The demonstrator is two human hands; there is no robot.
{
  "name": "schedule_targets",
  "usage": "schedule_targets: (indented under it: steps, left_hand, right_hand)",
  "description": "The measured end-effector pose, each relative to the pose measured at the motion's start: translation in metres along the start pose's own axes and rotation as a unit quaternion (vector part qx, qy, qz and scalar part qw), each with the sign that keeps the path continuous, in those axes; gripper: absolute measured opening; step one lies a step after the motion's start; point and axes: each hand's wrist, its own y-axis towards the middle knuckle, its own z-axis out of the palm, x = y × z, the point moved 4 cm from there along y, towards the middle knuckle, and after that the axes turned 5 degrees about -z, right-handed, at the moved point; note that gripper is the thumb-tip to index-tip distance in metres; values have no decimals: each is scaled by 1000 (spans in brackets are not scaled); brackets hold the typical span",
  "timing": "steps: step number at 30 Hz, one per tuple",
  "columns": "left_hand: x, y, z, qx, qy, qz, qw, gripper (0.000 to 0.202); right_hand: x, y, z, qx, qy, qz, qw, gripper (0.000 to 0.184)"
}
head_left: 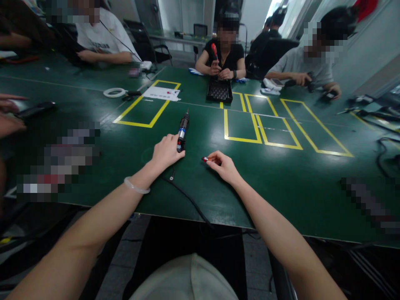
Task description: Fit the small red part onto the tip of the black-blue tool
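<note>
On the green table, my left hand is closed round the rear part of a corded electric screwdriver. Its dark body has a blue and silver band, and its thin bit points away from me. A black cable trails from beneath my left hand toward the table's near edge. My right hand lies to the right, low over the table, with thumb and fingers pinched on a small red and dark piece. The kind of that piece is too small to tell. The two hands are apart.
Yellow tape rectangles mark the table. Beyond them stand a black tray, a white paper and a white ring-shaped coil. Across the table a person holds a red-tipped tool. Other people sit left and right. Cables lie at right.
</note>
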Motion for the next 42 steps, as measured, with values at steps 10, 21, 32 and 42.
schedule_targets:
  steps: [10, 21, 32, 42]
  left_hand:
    - [-56, -37, -1, 23, -63, 122, 990, 63]
    - [-67, -45, -4, 41, -86, 158, 983, 60]
    - [-75, -42, -3, 35, -85, 105, 990, 46]
    - [-63, -38, -2, 54, -116, 93, 987, 54]
  right_hand:
    - [1, 0, -1, 10, -55, -25, 998, 15]
    - [-4, 4, 9, 22, -98, -29, 994, 15]
    - [-4, 4, -8, -42, 66, 0, 997, 50]
    - [-23, 8, -30, -122, 97, 61, 986, 51]
